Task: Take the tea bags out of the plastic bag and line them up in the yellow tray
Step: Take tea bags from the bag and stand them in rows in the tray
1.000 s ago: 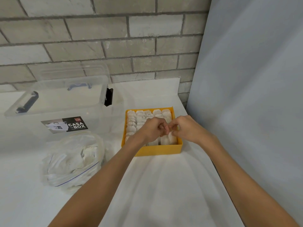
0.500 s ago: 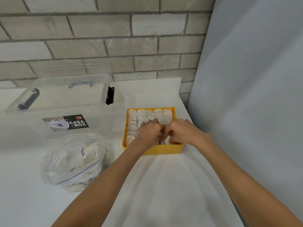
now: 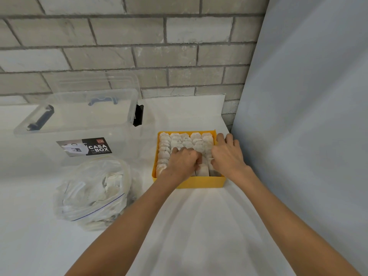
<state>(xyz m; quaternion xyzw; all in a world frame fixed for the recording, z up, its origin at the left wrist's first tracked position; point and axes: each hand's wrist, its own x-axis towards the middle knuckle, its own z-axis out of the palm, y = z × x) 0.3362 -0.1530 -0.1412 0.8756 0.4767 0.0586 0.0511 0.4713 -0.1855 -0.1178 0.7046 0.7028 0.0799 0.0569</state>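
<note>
The yellow tray (image 3: pixel 199 184) stands on the white table by the right wall, filled with rows of upright white tea bags (image 3: pixel 185 140). My left hand (image 3: pixel 182 162) is down in the tray's middle, fingers curled into the bags, thumb and fingers pinching a tea bag (image 3: pixel 202 169) in the front of a row. My right hand (image 3: pixel 227 156) lies over the tray's right side, its fingers spread and resting on the tea bags near the right rim. The clear plastic bag (image 3: pixel 93 194), with several loose tea bags inside, lies on the table left of the tray.
A clear lidded storage box (image 3: pixel 79 116) with a "CASA BOX" label stands at the back left against the brick wall (image 3: pixel 139 46). A grey panel (image 3: pixel 308 116) rises directly right of the tray. White tabletop (image 3: pixel 199 226) stretches in front of the tray.
Both hands, which pinched a tea bag together above the tray's front, have lowered into the tray. My right hand has let go and spread towards the right rim.
</note>
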